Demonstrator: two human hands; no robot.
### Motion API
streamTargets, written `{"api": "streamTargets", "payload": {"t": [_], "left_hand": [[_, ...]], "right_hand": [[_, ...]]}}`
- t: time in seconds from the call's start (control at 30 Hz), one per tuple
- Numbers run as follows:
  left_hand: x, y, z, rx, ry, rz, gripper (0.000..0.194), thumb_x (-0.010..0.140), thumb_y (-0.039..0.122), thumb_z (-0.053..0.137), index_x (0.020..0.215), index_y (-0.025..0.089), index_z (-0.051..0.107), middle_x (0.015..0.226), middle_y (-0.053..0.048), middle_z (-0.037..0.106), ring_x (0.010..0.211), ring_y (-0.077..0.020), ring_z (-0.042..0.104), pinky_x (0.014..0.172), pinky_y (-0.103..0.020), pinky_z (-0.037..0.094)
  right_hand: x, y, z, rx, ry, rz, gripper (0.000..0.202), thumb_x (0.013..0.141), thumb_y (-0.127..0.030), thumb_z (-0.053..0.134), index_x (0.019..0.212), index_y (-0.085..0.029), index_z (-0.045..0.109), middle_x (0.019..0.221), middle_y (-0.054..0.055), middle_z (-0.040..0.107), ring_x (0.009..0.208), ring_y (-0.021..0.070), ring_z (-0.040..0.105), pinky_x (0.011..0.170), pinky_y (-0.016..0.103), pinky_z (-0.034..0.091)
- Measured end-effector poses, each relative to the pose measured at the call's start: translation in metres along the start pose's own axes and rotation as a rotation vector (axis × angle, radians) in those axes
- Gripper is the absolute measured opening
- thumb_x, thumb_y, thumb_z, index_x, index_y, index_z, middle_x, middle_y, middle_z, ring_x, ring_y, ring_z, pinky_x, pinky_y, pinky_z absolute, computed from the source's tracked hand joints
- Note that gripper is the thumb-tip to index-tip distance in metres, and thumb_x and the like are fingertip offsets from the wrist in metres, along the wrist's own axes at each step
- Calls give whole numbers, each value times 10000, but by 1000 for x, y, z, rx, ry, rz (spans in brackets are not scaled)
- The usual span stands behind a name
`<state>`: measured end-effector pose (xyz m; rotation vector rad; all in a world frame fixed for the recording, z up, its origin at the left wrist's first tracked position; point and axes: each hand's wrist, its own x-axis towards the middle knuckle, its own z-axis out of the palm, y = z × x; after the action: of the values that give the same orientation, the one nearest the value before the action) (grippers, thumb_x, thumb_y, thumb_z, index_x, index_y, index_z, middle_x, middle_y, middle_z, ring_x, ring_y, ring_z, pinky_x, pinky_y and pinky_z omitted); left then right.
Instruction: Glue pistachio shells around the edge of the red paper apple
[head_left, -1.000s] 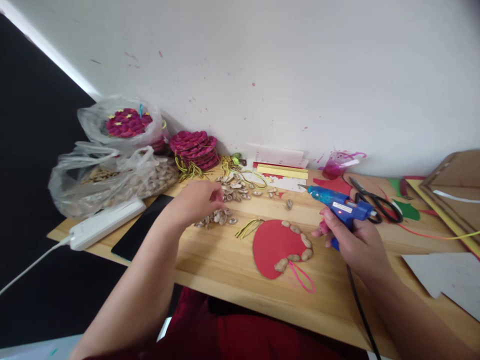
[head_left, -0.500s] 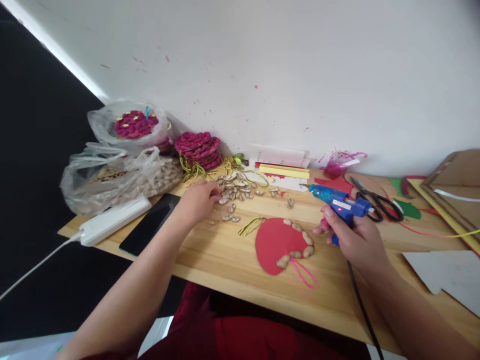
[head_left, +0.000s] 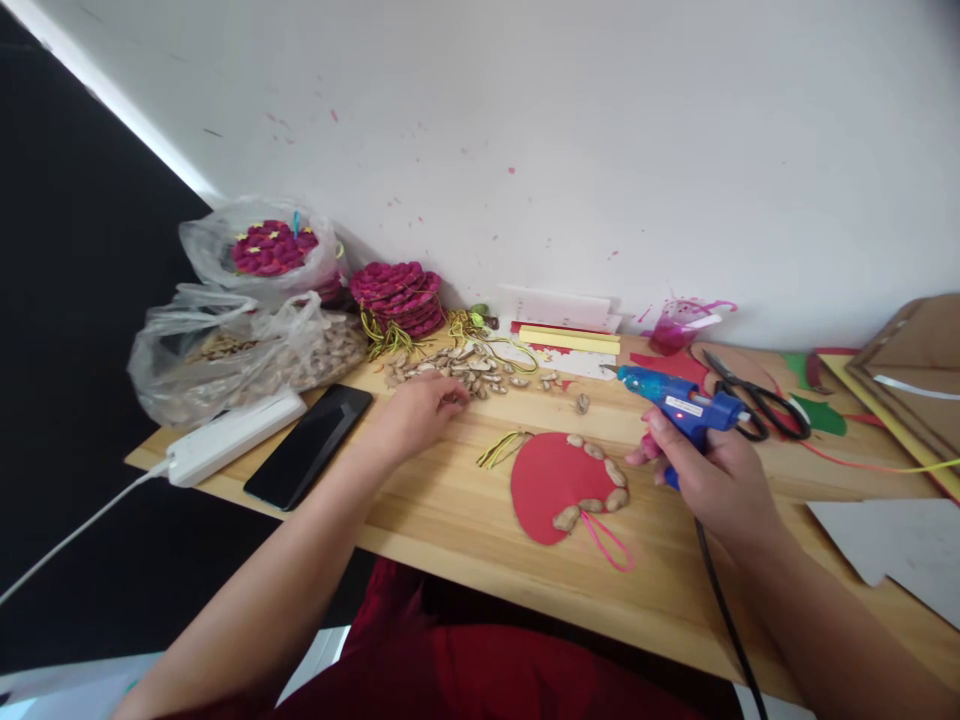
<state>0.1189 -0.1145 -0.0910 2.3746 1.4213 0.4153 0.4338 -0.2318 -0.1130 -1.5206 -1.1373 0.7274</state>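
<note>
My left hand (head_left: 424, 412) rests low over the table at the near edge of a pile of peanuts (head_left: 480, 370). Its fingers are curled in, and what they hold, if anything, is hidden. My right hand (head_left: 709, 480) grips a blue glue gun (head_left: 667, 392) with a small red light on, its nozzle pointing left. Between my hands lies a red paper disc (head_left: 547, 485) with several peanuts (head_left: 615, 475) along its right and lower edge. A pink loop (head_left: 609, 545) and yellow-black threads (head_left: 501, 450) stick out from opposite sides of the disc.
At left are a phone (head_left: 309, 447), a white power strip (head_left: 236, 437) and a plastic bag of peanuts (head_left: 322, 350). Stacked magenta discs (head_left: 397, 300) stand behind. Scissors (head_left: 757, 395), a stained cup (head_left: 675, 328) and white card (head_left: 892, 550) lie to the right. The glue gun's cord (head_left: 724, 610) hangs over the front edge.
My left hand has moved right and slightly nearer, and the few loose peanuts beside it no longer show there. My right hand holds the glue gun almost still.
</note>
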Motion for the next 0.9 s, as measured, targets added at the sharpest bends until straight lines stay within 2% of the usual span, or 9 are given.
{"api": "streamTargets", "payload": {"t": [0.07, 0.13, 0.17, 0.27, 0.33, 0.4, 0.57, 0.77, 0.9], "left_hand": [[2, -9, -11, 3, 108, -23, 273, 880, 216, 566, 1074, 184, 755, 1084, -87, 728, 941, -215, 657, 888, -334, 495], [-1, -16, -24, -10, 136, -58, 255, 879, 264, 579, 1050, 194, 755, 1022, -65, 741, 879, -207, 658, 823, -321, 495], [-5, -19, -31, -15, 98, -73, 225, 873, 280, 590, 1000, 198, 756, 979, -50, 747, 855, -200, 659, 800, -312, 489], [-20, -24, -42, -17, -118, -113, 156, 839, 309, 634, 883, 212, 749, 845, -10, 746, 782, -184, 661, 730, -289, 466], [-29, -25, -41, -22, -220, -143, 149, 826, 310, 650, 889, 219, 749, 818, 1, 743, 770, -179, 666, 711, -280, 459], [-36, -24, -35, -28, -249, -170, 149, 818, 305, 659, 903, 218, 744, 820, 2, 744, 769, -177, 669, 708, -276, 457], [-38, -22, -22, -21, -187, -158, 106, 827, 301, 641, 846, 221, 708, 796, 0, 733, 745, -180, 659, 694, -280, 449], [-28, -13, -19, 56, -21, -172, 96, 842, 285, 611, 850, 211, 672, 819, -24, 739, 750, -194, 667, 688, -296, 456], [-10, 11, -13, 35, -67, -90, 61, 834, 261, 634, 838, 214, 673, 812, -20, 743, 750, -195, 671, 690, -292, 467]], "right_hand": [[0, 0, 0, 3, 17, 6, 375, 864, -567, 731, 843, -205, 635, 691, 21, 656, 623, 202, 725, 432, 235, 500], [1, 1, 0, 0, 24, 10, 379, 856, -572, 736, 868, -207, 639, 698, 23, 663, 618, 198, 721, 435, 234, 506], [1, 1, 0, -4, 22, 11, 378, 857, -573, 735, 872, -207, 640, 698, 22, 664, 613, 195, 719, 436, 233, 508], [0, 1, 0, -9, 14, 4, 376, 858, -568, 736, 853, -205, 643, 694, 22, 664, 605, 190, 714, 434, 231, 510], [0, 2, 0, 0, 6, -5, 375, 857, -565, 739, 844, -203, 642, 692, 20, 662, 603, 189, 715, 432, 230, 510], [0, 4, 0, 5, 1, -6, 375, 858, -564, 739, 843, -202, 642, 692, 18, 663, 603, 189, 717, 431, 229, 511], [1, 5, 0, 5, 0, 20, 384, 854, -573, 738, 855, -203, 635, 697, 17, 662, 624, 197, 729, 437, 226, 509], [1, 4, 0, 2, 11, 35, 400, 842, -584, 745, 855, -199, 640, 686, 17, 662, 627, 204, 739, 430, 223, 506], [0, 2, 1, -12, 21, 32, 392, 848, -576, 740, 849, -195, 648, 682, 26, 673, 631, 214, 740, 437, 237, 512]]}}
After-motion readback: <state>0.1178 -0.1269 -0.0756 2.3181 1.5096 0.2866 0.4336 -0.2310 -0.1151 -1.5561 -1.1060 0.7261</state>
